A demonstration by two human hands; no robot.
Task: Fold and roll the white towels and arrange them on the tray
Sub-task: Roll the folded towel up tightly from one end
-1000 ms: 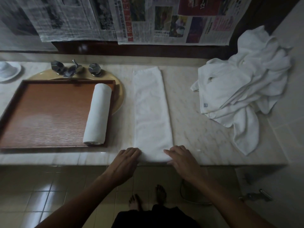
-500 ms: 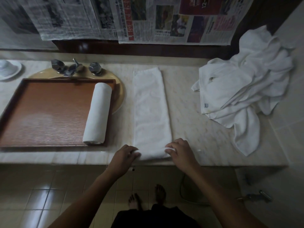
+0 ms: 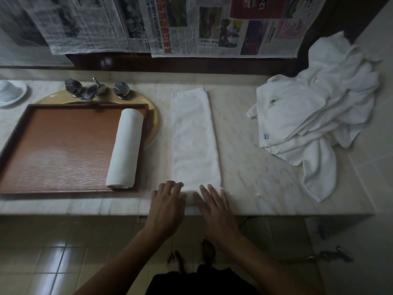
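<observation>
**Q:** Marble tabletop [image 3: 255, 167] in dim light, with newspaper [image 3: 191, 24] hung along the wall behind. Where is the towel in hand?

**R:** The folded towel [image 3: 194, 141] lies as a long strip between the tray [image 3: 63, 145] and the loose pile [image 3: 319, 107]. Its near end sits at the tabletop's front edge, turned up into a small first roll.

**Q:** And the person's hands?

**R:** The left hand [image 3: 168, 207] and right hand [image 3: 217, 211] rest side by side on that roll. The fingers [image 3: 170, 188] are straight and flat, pressing rather than gripping, and nothing is pinched.

**Q:** So the rolling has barely started?

**R:** It looks that way. One rolled towel [image 3: 125, 147] lies in the tray along its right side.

**Q:** What would make this roll come out well?

**R:** Probably both palms pushing away at the same pace, so neither end runs ahead and the roll does not turn into a cone. Spreading the hands toward the strip's two long edges should keep the core tight across its width. The person should also watch that the layers stay flush at the sides.
</observation>
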